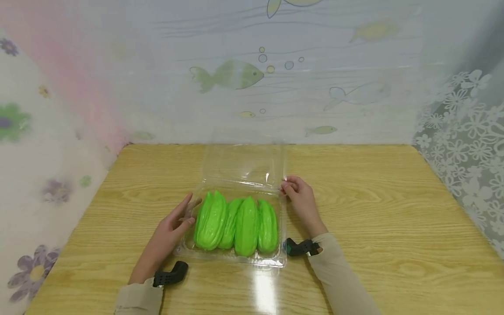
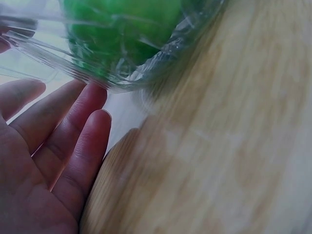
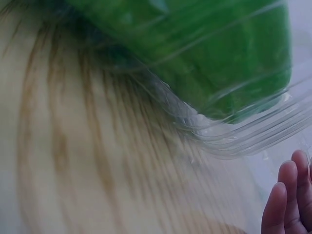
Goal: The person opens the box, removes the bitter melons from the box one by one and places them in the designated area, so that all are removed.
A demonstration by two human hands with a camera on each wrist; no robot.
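A clear plastic clamshell container (image 1: 252,261) stands on the table with its lid (image 1: 244,164) raised at the back. Several bright green, ridged, pointed vegetable-shaped pieces (image 1: 246,227) lie side by side in its base. On the container's left side is my left hand (image 1: 169,232), fingers extended along the wall; in the left wrist view the fingertips (image 2: 100,95) reach its underside edge. My right hand (image 1: 302,201) pinches the container's back right corner, near the lid's hinge, between thumb and fingers. The right wrist view shows only some of its fingertips (image 3: 287,180), close to the plastic wall.
The wood-grain table (image 1: 386,210) extends on both sides of the container. Behind it rises a wall covering (image 1: 177,96) printed with fish. A flowered covering (image 1: 51,175) borders the left, and a white floral curtain (image 1: 460,127) the right.
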